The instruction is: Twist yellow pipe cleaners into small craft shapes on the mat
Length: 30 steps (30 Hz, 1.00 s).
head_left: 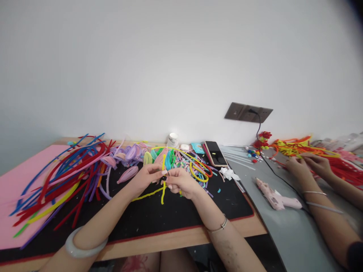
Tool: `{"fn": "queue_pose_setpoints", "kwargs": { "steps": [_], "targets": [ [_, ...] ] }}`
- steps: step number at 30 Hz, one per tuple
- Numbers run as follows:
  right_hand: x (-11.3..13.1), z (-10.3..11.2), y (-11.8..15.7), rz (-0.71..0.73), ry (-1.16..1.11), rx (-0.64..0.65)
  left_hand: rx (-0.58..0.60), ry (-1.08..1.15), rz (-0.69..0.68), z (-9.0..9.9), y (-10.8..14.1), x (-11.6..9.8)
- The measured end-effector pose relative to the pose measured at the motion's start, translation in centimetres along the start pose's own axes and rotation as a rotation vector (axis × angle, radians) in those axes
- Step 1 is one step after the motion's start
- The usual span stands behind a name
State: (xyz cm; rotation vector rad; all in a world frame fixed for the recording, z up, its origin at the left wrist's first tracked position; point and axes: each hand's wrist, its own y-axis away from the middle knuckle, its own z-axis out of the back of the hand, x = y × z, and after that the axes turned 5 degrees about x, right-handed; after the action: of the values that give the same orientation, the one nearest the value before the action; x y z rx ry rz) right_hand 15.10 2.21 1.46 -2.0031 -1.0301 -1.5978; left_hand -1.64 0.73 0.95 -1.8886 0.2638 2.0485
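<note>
Both hands meet above the black mat (136, 223), in the middle of the view. A yellow pipe cleaner (163, 194) stands upright between them, its ends showing above and below the fingers. My left hand (151, 174) pinches it from the left side. My right hand (181, 182) is closed at the same spot, fingertips against a small black piece (163, 178) and the pipe cleaner. A further yellow strand runs left from under the hands across the mat. The exact grip of the fingertips is partly hidden.
Loose pipe cleaners (61, 189) lie in a heap at left, over a pink sheet (11, 189). Behind my hands are pastel bundles (132, 153), a paper cup (172, 139) and a phone (216, 154). At right are a pink glue gun (276, 196), its cord, and a co-worker's hands (300, 168).
</note>
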Motion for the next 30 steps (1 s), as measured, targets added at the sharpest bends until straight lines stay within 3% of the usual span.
{"fn": "queue_pose_setpoints", "kwargs": {
  "steps": [4, 13, 17, 20, 25, 30],
  "targets": [
    [0.0, -0.2, 0.1, -0.021, 0.046, -0.008, -0.027, -0.043, -0.017, 0.0, 0.0, 0.0],
    [-0.8, -1.0, -0.6, 0.189, 0.697, -0.342, -0.245, -0.394, -0.183, -0.3, -0.3, 0.3],
    [-1.0, -1.4, -0.7, 0.324, 0.808, -0.461, -0.295, -0.425, -0.197, -0.5, -0.4, 0.4],
    [-0.5, -1.3, -0.4, 0.227, 0.568, -0.348, -0.263, -0.357, -0.184, -0.4, -0.3, 0.0],
    [0.5, -0.7, 0.4, -0.036, -0.005, 0.022, -0.034, -0.071, -0.064, -0.2, 0.0, -0.5],
    [0.6, -0.1, 0.6, -0.119, -0.181, 0.182, 0.027, 0.117, 0.01, -0.2, 0.4, -0.4]
  ]
}}
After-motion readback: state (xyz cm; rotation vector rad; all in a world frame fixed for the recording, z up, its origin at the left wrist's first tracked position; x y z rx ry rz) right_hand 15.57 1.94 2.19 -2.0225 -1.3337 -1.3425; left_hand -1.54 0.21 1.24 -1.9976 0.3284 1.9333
